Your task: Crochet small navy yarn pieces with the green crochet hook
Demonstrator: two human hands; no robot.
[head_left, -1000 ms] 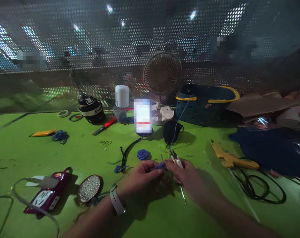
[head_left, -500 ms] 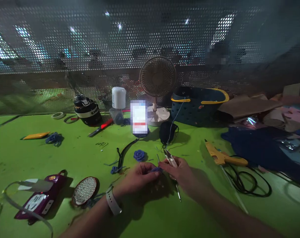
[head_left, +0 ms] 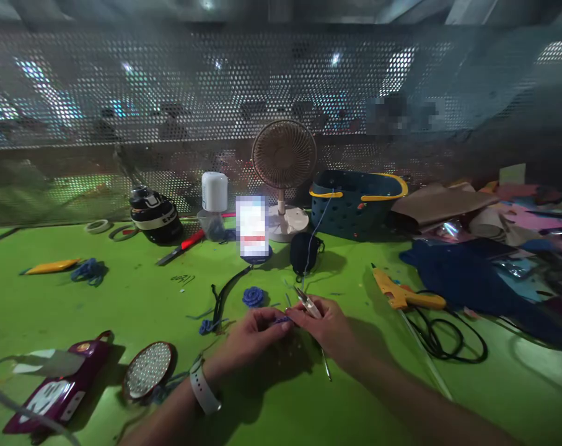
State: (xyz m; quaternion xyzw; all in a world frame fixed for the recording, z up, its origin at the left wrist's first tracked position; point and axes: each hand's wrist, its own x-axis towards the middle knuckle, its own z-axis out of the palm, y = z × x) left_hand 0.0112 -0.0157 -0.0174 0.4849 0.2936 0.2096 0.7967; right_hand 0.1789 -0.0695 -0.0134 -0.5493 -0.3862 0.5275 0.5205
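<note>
My left hand [head_left: 257, 333] is closed, thumb and fingers pinching a small piece of blue-purple crochet [head_left: 281, 320]. Against it sit the fingertips of my right hand [head_left: 326, 325], which is wrapped round white-handled thread snips [head_left: 310, 306] whose blades point up and away. From beneath that hand sticks a thin metal rod [head_left: 326, 365], possibly a crochet hook; its upper part is hidden. A blue yarn strand [head_left: 318, 226] runs from the basket down towards my right hand. Just beyond my hands lies a blue crocheted flower [head_left: 253, 297].
Behind are a phone [head_left: 253, 226] with a blurred screen, a fan [head_left: 284, 155], a dark yarn ball [head_left: 303, 253] and a basket [head_left: 355, 214]. A yellow glue gun [head_left: 404, 296] lies right. Left are a purple device [head_left: 62, 390], a studded round object [head_left: 149, 370] and a red-handled knife [head_left: 188, 243].
The whole view has shifted, so the table things appear slightly further left and lower. Both hands keep the same grip on the crochet piece and the snips.
</note>
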